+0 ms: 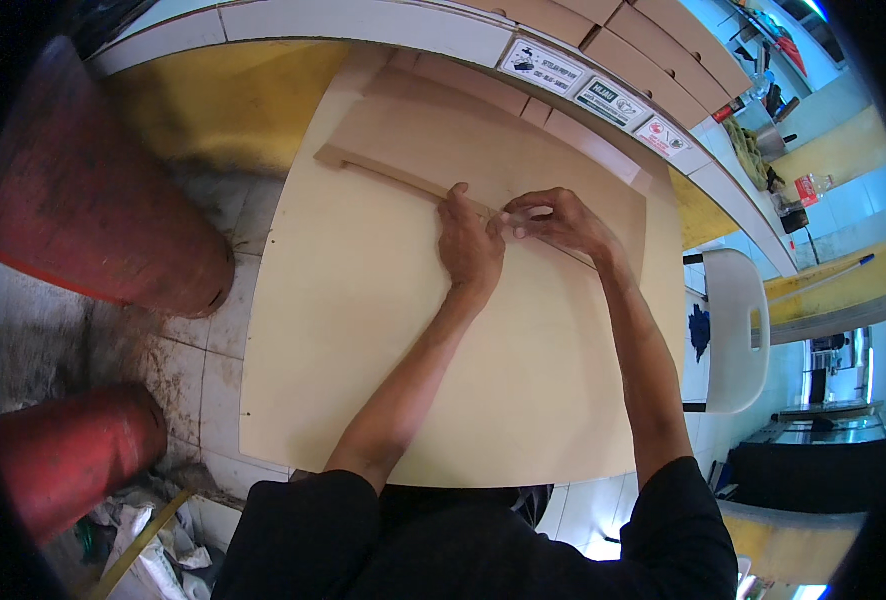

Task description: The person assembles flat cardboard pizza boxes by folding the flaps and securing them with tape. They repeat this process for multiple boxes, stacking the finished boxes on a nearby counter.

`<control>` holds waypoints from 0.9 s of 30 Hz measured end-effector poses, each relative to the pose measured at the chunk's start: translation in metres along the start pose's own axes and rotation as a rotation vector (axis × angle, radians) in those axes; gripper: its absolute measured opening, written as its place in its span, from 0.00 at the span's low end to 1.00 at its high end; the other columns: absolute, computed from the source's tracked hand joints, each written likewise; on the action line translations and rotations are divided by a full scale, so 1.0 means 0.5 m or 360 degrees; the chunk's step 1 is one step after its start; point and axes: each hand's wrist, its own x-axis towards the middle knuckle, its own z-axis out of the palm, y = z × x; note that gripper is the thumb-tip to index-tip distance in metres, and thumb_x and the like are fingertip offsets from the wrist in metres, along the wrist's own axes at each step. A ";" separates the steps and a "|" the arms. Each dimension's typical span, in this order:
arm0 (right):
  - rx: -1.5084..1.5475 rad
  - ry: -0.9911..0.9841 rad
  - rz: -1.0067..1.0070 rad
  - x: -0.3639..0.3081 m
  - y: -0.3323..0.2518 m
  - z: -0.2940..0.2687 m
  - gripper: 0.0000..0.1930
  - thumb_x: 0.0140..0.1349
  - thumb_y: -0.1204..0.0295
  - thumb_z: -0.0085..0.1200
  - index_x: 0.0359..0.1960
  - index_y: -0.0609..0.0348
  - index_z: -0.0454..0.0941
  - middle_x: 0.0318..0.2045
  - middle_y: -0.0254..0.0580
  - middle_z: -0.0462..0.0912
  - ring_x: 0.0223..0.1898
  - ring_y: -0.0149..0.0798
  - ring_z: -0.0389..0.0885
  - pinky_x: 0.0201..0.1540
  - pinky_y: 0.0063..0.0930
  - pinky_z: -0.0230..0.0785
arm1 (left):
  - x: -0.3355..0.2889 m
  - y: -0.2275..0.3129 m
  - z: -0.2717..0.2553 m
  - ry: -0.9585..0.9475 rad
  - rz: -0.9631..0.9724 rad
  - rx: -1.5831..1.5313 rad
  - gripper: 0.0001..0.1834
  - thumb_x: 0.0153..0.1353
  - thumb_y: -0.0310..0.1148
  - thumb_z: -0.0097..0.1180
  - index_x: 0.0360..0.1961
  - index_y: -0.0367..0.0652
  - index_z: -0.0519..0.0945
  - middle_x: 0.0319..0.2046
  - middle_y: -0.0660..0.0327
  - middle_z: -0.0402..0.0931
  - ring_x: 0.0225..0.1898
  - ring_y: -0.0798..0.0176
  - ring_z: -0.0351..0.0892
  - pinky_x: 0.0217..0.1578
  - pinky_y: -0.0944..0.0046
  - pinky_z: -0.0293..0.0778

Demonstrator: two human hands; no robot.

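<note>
A flat sheet of brown cardboard [553, 180] lies across the far half of the pale table [363, 330], with a narrow flap folded up along its near edge. My left hand [471, 245] is closed on that flap around its middle, fingers curled over the edge. Right beside it, my right hand [568, 222] pinches the same edge between thumb and fingertips. The two hands almost touch, and the fingertips partly hide the edge between them.
Beyond the table runs a white-tiled counter ledge [363, 22] with stacked brown cardboard boxes [653, 55]. Two red gas cylinders [103, 200] are on the floor at left. A white plastic chair [738, 330] stands close to the table's right side. A plastic bottle [808, 190] sits farther right.
</note>
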 end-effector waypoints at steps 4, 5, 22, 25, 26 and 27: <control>0.0019 0.0020 0.0040 0.004 0.010 0.004 0.21 0.59 0.70 0.70 0.53 0.64 0.85 0.48 0.49 0.88 0.54 0.44 0.85 0.59 0.40 0.78 | 0.005 -0.003 -0.005 -0.0039 -0.0018 -0.0041 0.38 0.58 0.38 0.73 0.63 0.37 0.64 0.58 0.42 0.70 0.57 0.39 0.75 0.52 0.46 0.76; 0.0025 0.0021 0.0010 0.003 0.015 0.001 0.22 0.58 0.67 0.71 0.53 0.64 0.85 0.48 0.51 0.88 0.54 0.45 0.85 0.58 0.40 0.78 | 0.005 -0.004 -0.006 -0.0059 -0.0041 -0.0051 0.38 0.58 0.37 0.73 0.63 0.37 0.64 0.58 0.42 0.70 0.57 0.39 0.75 0.53 0.46 0.76; -0.0122 0.0074 0.0067 -0.053 0.000 -0.012 0.16 0.60 0.77 0.65 0.51 0.64 0.86 0.46 0.50 0.89 0.51 0.45 0.87 0.59 0.39 0.79 | 0.000 0.001 -0.005 -0.0129 -0.0038 0.0042 0.35 0.61 0.36 0.71 0.63 0.39 0.64 0.54 0.43 0.72 0.56 0.40 0.74 0.51 0.45 0.76; -0.0089 0.0102 0.0062 -0.054 0.003 -0.011 0.15 0.60 0.77 0.64 0.50 0.63 0.86 0.45 0.49 0.90 0.49 0.44 0.87 0.58 0.39 0.78 | 0.001 -0.009 0.001 0.0011 0.0166 0.0095 0.36 0.59 0.28 0.71 0.64 0.41 0.64 0.50 0.43 0.71 0.45 0.41 0.82 0.39 0.47 0.80; -0.0079 0.0115 0.0065 -0.055 0.004 -0.008 0.15 0.61 0.77 0.63 0.50 0.63 0.86 0.44 0.49 0.90 0.48 0.43 0.87 0.57 0.39 0.78 | 0.003 -0.014 0.003 0.0008 0.0166 0.0091 0.36 0.59 0.28 0.71 0.64 0.41 0.64 0.50 0.43 0.71 0.45 0.41 0.82 0.39 0.47 0.80; -0.0068 0.0129 0.0074 -0.059 0.007 -0.006 0.14 0.61 0.77 0.63 0.50 0.64 0.86 0.43 0.49 0.90 0.47 0.43 0.87 0.56 0.39 0.78 | 0.002 -0.013 0.003 -0.0001 0.0164 0.0086 0.36 0.59 0.28 0.71 0.64 0.40 0.64 0.50 0.43 0.71 0.45 0.41 0.82 0.39 0.47 0.81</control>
